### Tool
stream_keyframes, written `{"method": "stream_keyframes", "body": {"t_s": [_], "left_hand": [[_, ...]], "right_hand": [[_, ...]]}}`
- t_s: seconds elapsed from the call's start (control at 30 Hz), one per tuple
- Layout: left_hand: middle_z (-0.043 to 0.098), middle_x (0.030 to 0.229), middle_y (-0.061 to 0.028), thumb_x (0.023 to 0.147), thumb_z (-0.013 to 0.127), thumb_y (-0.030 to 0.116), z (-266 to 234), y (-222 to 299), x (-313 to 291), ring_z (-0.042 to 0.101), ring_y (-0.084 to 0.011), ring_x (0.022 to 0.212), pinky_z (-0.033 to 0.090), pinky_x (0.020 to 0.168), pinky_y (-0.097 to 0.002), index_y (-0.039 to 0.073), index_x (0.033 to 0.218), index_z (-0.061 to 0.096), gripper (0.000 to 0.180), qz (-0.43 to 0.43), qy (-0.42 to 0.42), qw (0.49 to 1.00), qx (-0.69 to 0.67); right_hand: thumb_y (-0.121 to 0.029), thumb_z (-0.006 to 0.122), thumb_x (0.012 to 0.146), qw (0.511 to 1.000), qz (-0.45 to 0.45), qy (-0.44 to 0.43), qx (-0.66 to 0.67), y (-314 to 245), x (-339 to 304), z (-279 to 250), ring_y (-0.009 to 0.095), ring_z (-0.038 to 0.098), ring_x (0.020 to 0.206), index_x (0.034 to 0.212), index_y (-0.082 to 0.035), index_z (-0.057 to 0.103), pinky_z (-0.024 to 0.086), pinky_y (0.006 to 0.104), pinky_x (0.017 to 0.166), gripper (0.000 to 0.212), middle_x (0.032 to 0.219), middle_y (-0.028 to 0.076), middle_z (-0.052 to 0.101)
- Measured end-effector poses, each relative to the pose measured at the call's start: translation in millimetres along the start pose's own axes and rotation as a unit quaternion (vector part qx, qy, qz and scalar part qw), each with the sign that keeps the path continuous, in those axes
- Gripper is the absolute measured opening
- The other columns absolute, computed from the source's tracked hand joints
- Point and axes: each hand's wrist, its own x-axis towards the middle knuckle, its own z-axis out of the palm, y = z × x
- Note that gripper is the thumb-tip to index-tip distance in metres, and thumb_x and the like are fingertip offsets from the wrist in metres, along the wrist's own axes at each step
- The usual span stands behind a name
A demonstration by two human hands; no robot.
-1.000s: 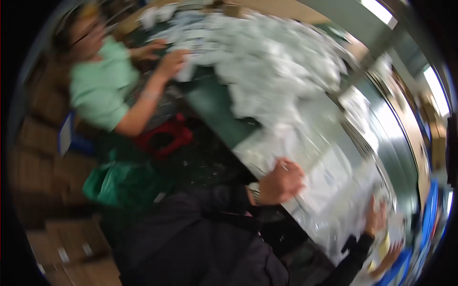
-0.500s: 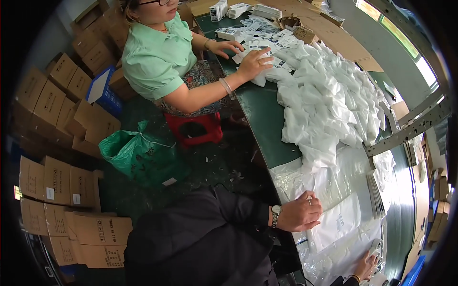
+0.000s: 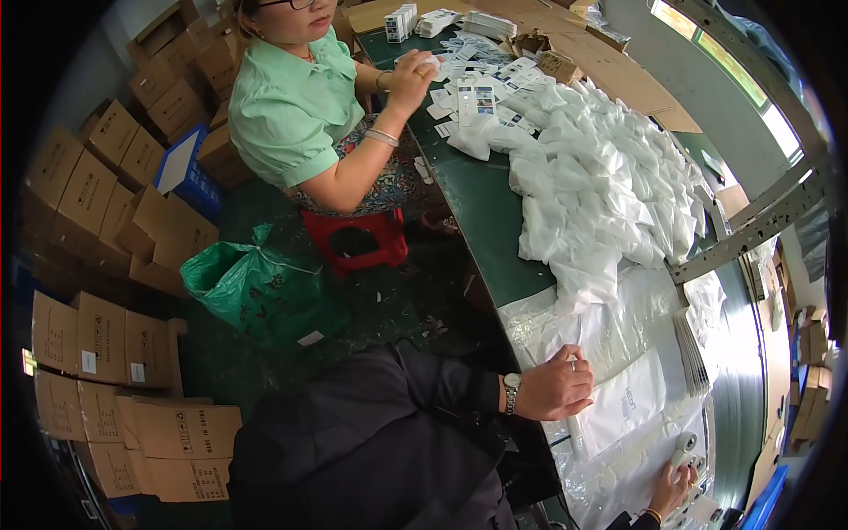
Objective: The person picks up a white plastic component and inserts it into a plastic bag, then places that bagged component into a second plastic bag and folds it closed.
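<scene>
My left hand [image 3: 556, 389], with a watch at the wrist and a ring, is closed with its fingers curled at the edge of a flat white plastic bag [image 3: 625, 402]. What its fingers pinch, if anything, is hidden. Lower right, my right hand [image 3: 673, 491] has its fingers curled around a small white object with a round end [image 3: 686, 442]. Similar white pieces lie beside it. Under the bag spreads clear plastic sheeting [image 3: 594, 496]. Just beyond it is a large heap of filled white bags [image 3: 609, 194].
Across the table's far left sits a co-worker in a green shirt [image 3: 291, 110], hands raised together over printed cards [image 3: 475, 104]. A metal frame [image 3: 751, 234] rises at the right. A green sack [image 3: 256, 291] and stacked cartons [image 3: 97, 340] stand on the floor to the left.
The co-worker's hands have lifted from the cards and come together. My right hand has shifted slightly left, and the white object has moved up and left with it. My left hand has barely moved.
</scene>
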Motion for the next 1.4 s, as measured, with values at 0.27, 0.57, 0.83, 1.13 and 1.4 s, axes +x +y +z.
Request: {"method": "stream_keyframes", "body": {"t_s": [0.27,0.57,0.83,1.13,1.4], "left_hand": [[0.065,0.096,-0.0064,0.096,0.075,0.018,1.1,1.0,-1.9,0.064,-0.0237,0.102,0.038,0.107,-0.0481,0.007,0.091,0.067,0.015,-0.001,-0.001,1.0,0.011],[0.067,0.102,-0.0043,0.094,0.077,0.017,6.5,-0.1,-10.3,0.065,-0.0239,0.103,0.039,0.106,-0.0506,0.01,0.094,0.065,0.014,0.028,-0.023,0.999,0.017],[0.068,0.1,-0.0035,0.093,0.076,0.013,0.8,-5.1,5.1,0.067,-0.0244,0.1,0.037,0.106,-0.0493,0.013,0.091,0.063,0.013,0.009,-0.031,0.999,0.043],[0.074,0.114,-0.0026,0.09,0.082,0.014,6.6,5.4,7.8,0.068,-0.0245,0.114,0.039,0.108,-0.0452,0.012,0.103,0.072,0.017,0.047,-0.07,0.996,-0.001],[0.075,0.128,-0.0038,0.091,0.083,0.02,3.3,7.3,10.1,0.064,-0.0271,0.133,0.038,0.112,-0.0451,0.012,0.113,0.079,0.024,0.101,-0.123,0.987,0.016]], "right_hand": [[-0.01,0.08,0.083,0.977,-0.101,-0.078,0.172,-104.1,-81.4,-87.8,0.038,0.06,0.136,0.114,-0.005,0.074,0.048,0.0475,0.11,0.032,0.154,0.014,0.059],[0.007,0.06,0.079,0.972,-0.231,-0.035,0.018,-92.3,-129.8,-97.8,0.036,0.043,0.155,0.123,-0.007,0.074,0.03,0.0503,0.129,0.048,0.163,0.015,0.054],[-0.006,0.073,0.099,0.96,-0.046,0.151,0.232,-159.7,-165.2,-83.3,0.035,0.065,0.125,0.132,-0.008,0.074,0.05,0.0438,0.108,0.033,0.131,0.016,0.071],[-0.03,0.085,0.094,0.972,0.062,0.136,0.183,-198.4,-216.4,-87.4,0.036,0.067,0.115,0.135,-0.009,0.072,0.053,0.0446,0.1,0.048,0.122,0.016,0.072],[-0.029,0.084,0.094,0.972,0.08,0.149,0.163,-204.0,-208.8,-70.5,0.035,0.069,0.111,0.139,-0.011,0.069,0.056,0.0434,0.091,0.051,0.12,0.016,0.073]]}}
